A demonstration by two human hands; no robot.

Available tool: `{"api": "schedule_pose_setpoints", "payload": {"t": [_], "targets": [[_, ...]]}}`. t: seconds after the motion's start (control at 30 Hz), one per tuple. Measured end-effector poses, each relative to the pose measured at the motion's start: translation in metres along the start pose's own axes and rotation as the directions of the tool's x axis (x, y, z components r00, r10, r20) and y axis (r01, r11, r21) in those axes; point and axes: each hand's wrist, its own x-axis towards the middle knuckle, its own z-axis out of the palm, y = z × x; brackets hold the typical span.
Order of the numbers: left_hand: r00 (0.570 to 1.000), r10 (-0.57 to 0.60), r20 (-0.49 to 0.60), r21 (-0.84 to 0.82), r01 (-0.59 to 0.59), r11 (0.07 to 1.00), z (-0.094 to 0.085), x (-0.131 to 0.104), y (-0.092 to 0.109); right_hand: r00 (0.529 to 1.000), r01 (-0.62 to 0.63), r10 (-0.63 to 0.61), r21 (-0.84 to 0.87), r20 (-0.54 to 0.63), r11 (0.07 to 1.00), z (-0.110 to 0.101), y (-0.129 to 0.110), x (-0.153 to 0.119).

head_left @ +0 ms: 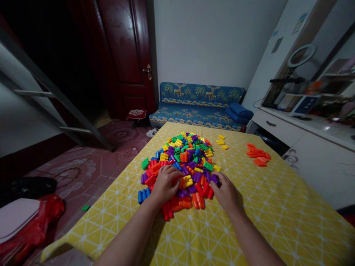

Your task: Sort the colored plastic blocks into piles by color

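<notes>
A heap of plastic building blocks (191,157) in red, orange, yellow, green, blue and purple covers the middle of the table, many shaped like joined tubes. On the near left part of the heap rests my left hand (166,183), its fingers curled down over red and orange pieces; what they grip is mostly hidden. My right hand (227,192) is at the heap's right edge, with thumb and forefinger closed around a purple block (214,179). Close to the left fingertips lies a yellow block (188,181). Nearer me is an orange block (198,200).
Apart from the heap, a group of orange blocks (257,154) and a few yellow blocks (221,142) lie on the yellow patterned tablecloth (266,210). A blue sofa (194,107) stands beyond the table, a white cabinet (310,147) on the right, a ladder (69,107) at left.
</notes>
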Motion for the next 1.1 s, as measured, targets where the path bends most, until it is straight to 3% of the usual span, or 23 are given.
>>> {"api": "schedule_pose_setpoints", "payload": {"t": [0.2,0.53,0.7,0.83,0.93,1.1], "targets": [[1.000,-0.009,0.003,0.000,0.009,1.000,0.000,0.000,-0.001,0.998,-0.057,0.056,0.034,0.015,0.998,-0.006,-0.009,0.003],[1.000,-0.010,0.008,-0.006,0.011,1.000,0.000,-0.001,-0.001,0.996,-0.062,0.065,-0.046,0.067,0.997,0.010,-0.004,0.011],[1.000,-0.012,0.023,-0.008,0.012,1.000,-0.001,0.000,0.000,0.982,-0.166,0.171,-0.054,0.085,0.985,0.000,-0.011,0.005],[1.000,-0.003,0.015,-0.006,0.003,1.000,-0.001,0.000,-0.001,0.980,-0.195,0.191,0.074,0.061,0.978,-0.004,-0.012,0.002],[1.000,0.006,0.017,-0.011,-0.006,1.000,0.000,0.000,-0.002,0.984,-0.179,0.176,0.228,0.032,0.957,0.005,-0.008,0.001],[1.000,0.007,0.015,-0.003,-0.006,1.000,0.000,0.000,-0.002,0.976,-0.183,0.215,0.425,-0.029,0.887,0.011,0.012,0.008]]}}
